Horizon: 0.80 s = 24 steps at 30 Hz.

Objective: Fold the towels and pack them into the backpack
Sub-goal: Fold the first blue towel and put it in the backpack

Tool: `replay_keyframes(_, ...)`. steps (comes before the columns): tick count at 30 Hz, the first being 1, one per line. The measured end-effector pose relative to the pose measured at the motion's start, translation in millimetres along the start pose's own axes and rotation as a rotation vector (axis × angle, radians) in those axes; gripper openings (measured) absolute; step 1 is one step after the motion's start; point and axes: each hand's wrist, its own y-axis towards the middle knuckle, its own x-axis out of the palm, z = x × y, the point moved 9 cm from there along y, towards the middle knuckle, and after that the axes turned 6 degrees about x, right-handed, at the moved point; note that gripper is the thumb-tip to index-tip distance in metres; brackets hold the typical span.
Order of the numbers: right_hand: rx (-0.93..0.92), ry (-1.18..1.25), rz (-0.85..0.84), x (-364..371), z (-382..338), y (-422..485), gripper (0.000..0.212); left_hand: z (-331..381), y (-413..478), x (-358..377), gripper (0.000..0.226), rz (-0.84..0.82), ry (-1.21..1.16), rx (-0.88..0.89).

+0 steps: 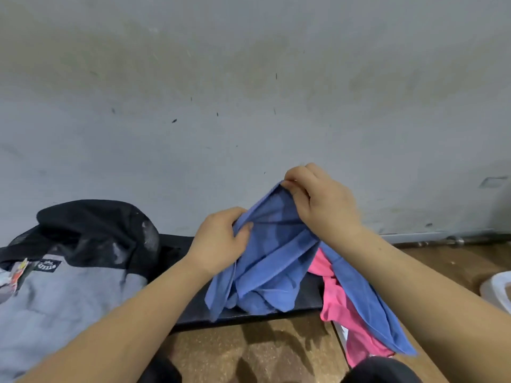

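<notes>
A grey, stained wall (pixel 249 78), flecked with small dark marks, is seen across the upper view. A flat black worktop (pixel 311 297) is set at its foot, on a brown wooden floor (pixel 249 349). At the right, a metal pipe (pixel 453 240) is run along the wall's base, and a white object (pixel 497 288) is cut off by the frame edge.

Both hands up on blue towel (pixel 272 261): right hand (pixel 318 200) pinches its top edge, left hand (pixel 221 239) grips a bunched fold lower down. Towel hangs crumpled onto black surface (pixel 199 302). Pink towel (pixel 340 302) lies beneath it at right. Grey-and-black backpack (pixel 69 272) sits left, against the wall (pixel 249 92).
</notes>
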Motion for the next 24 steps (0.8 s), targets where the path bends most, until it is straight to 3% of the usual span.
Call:
replay_keyframes(4, 0.214, 0.003, -0.102, 44, 40, -19, 0.020, -60, -29, -27, 0.017, 0.026, 0.114, -0.125)
replay_keyframes(14, 0.531, 0.245, -0.284, 223, 94, -73, 0.014, -198, -55, -26, 0.012, 0.211, 0.244, -0.507)
replay_keyframes(19, 0.544, 0.270, -0.427, 291, 96, -79, 0.017, -225, -44, 1, 0.018, 0.158, 0.307, -0.539)
replay_keyframes(24, 0.500, 0.163, -0.472, 293, 87, -70, 0.017, -212, -49, 2, 0.020, 0.094, 0.381, -0.543)
